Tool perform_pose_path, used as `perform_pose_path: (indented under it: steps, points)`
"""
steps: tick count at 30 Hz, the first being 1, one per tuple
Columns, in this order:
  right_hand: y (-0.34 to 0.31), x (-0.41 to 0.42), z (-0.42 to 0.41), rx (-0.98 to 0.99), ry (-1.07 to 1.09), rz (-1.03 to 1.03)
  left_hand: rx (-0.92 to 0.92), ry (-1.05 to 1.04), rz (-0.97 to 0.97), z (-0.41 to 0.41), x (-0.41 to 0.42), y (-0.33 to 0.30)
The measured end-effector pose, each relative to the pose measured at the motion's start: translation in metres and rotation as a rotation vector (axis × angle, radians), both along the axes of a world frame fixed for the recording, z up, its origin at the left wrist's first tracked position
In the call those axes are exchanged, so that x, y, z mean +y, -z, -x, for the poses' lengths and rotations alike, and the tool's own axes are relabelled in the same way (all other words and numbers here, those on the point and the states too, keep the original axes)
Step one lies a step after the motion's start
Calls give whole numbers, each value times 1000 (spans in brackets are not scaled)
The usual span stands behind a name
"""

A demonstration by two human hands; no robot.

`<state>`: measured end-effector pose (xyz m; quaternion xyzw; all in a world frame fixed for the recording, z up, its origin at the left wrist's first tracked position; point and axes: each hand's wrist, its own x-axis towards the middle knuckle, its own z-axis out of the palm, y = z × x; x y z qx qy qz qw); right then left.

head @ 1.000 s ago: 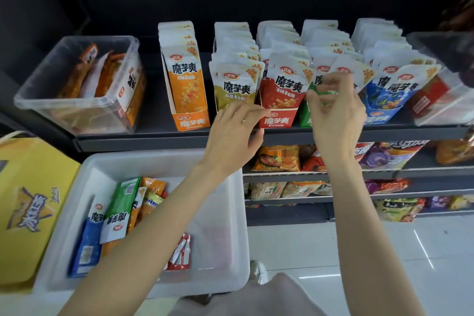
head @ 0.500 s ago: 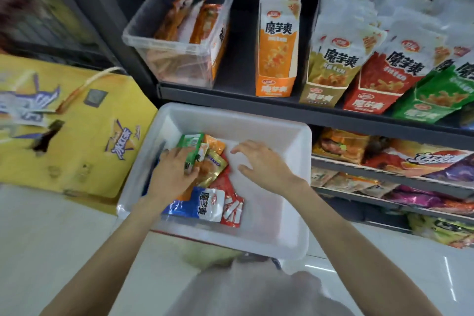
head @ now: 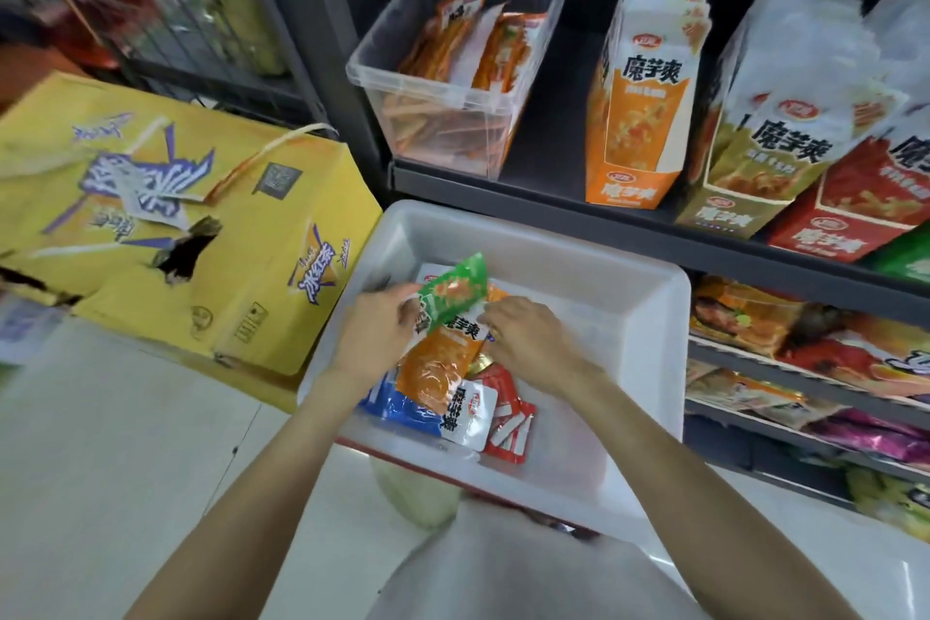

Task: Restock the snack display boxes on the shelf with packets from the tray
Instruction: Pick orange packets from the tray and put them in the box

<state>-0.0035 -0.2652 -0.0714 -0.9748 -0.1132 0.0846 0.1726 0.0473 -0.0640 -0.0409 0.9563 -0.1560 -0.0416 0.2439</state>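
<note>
Now we sort packets in tray (head: 649, 317): left hand (head: 375, 335) pinches green packet (head: 453, 292), right hand (head: 528, 342) touches orange packet (head: 440, 363), grip unclear. Next, probably: carry green to matching box on shelf (head: 553, 204).

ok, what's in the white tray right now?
White tray holds loose packets: green, orange, blue, red. Both hands cover the pile's middle; anything beneath is hidden.
</note>
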Motion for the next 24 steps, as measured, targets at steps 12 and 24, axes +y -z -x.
perform_pose_path:
  steps: [12, 24]
  points:
    - [-90, -21, 10, -129, 156, -430, 265, 58, 534, 15, -42, -70]
    - [-127, -71, 43, -83, 486, -956, 191, 243, 551, 12, -98, -102]
